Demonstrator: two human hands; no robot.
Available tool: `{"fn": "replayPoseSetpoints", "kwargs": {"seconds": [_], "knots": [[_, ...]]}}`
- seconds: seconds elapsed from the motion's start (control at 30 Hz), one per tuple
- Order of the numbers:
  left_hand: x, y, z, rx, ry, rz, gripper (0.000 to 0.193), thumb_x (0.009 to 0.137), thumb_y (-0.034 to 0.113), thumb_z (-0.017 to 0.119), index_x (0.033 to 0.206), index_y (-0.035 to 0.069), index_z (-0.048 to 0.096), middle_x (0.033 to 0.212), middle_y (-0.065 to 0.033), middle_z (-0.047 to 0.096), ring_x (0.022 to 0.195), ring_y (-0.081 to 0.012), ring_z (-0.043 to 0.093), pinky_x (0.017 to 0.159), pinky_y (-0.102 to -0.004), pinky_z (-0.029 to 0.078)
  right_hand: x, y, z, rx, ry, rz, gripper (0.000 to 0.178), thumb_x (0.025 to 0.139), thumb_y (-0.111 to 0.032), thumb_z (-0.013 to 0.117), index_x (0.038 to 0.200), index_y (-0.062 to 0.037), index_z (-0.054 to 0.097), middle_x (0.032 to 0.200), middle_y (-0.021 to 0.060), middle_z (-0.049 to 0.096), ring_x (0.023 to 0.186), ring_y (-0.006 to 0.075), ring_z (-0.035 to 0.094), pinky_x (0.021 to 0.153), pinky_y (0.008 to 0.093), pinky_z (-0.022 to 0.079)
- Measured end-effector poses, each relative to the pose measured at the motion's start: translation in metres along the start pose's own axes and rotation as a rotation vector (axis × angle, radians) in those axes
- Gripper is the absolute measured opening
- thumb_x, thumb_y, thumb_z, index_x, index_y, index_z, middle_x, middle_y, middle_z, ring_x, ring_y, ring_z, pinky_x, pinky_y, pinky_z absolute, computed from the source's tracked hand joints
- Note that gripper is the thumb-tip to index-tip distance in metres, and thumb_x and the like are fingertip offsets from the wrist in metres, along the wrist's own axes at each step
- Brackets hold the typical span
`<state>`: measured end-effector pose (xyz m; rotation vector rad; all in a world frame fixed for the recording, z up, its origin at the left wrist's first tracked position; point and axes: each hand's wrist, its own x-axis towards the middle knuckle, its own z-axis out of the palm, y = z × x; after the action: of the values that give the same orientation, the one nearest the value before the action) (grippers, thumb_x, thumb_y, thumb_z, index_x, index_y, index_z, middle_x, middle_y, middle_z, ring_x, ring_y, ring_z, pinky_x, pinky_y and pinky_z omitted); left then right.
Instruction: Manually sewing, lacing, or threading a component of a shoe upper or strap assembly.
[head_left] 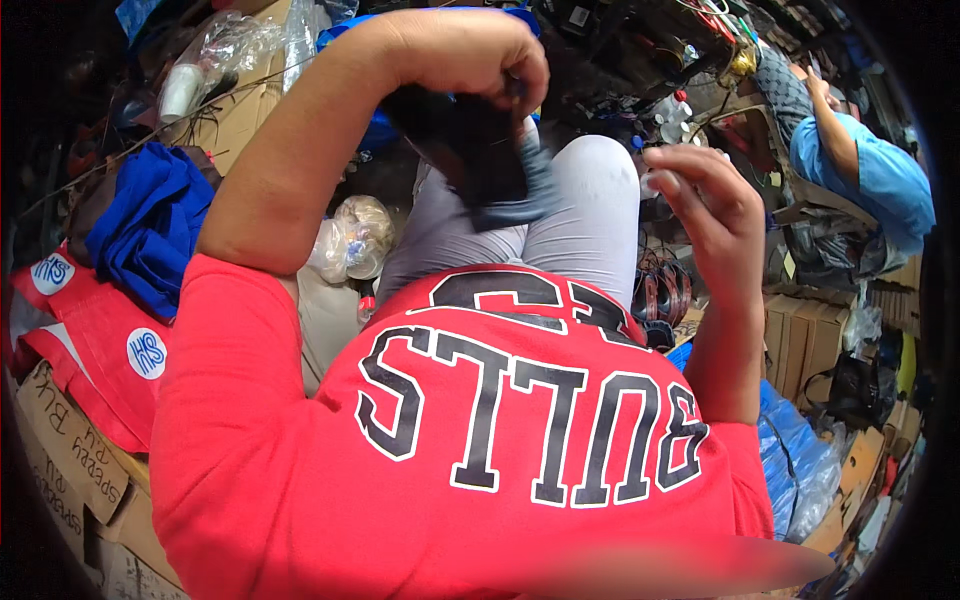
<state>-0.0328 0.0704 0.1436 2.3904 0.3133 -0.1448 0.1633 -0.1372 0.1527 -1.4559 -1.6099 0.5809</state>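
Note:
My left hand (490,60) is raised above my knees, its fingers curled round the top of a dark item (480,150) with a grey-blue edge. The item hangs over my lap and is smeared by motion; it looks like a shoe upper, but its kind is not clear. Beside my right knee, my right hand (710,205) is lifted with its fingers bent. Its thumb and forefinger come close together, and a small pale spot shows at their tips, too small to name. The two hands are well apart.
Blue cloth (155,225) and a red bag (85,350) lie at left above cardboard boxes (75,440). A clear plastic bundle (358,240) sits by my left thigh. Brown cartons (800,335) and blue plastic sheeting (785,440) are at right. Another person (860,165) sits at far right.

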Motion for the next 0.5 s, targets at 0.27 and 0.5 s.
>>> {"fn": "replayPoseSetpoints", "kwargs": {"seconds": [0.27, 0.5], "knots": [[0.002, -0.08, 0.1, 0.189, 0.598, -0.03, 0.043, 0.062, -0.004, 0.064, 0.092, 0.024, 0.074, 0.095, -0.0019, 0.054, 0.104, -0.0234, 0.049, 0.093, -0.0318, 0.037, 0.037, 0.067, 0.078, -0.173, -0.166, -0.102, 0.013, 0.078, -0.012, 0.068, 0.089, -0.0045, 0.069, 0.085, 0.0103, 0.065, 0.077, 0.0233, 0.062, 0.071, 0.0308, 0.048], [-0.015, -0.082, 0.099, -0.524, 0.394, 0.033, 0.034, 0.075, 0.005, 0.058, 0.109, 0.01, 0.066, 0.114, -0.0089, 0.056, 0.111, -0.0214, 0.05, 0.098, -0.032, 0.038, 0.053, 0.079, 0.114, -0.543, -0.318, -0.279, 0.009, 0.077, -0.016, 0.066, 0.082, -0.0114, 0.069, 0.081, 0.0069, 0.064, 0.086, 0.026, 0.061, 0.074, 0.0378, 0.046]]}}
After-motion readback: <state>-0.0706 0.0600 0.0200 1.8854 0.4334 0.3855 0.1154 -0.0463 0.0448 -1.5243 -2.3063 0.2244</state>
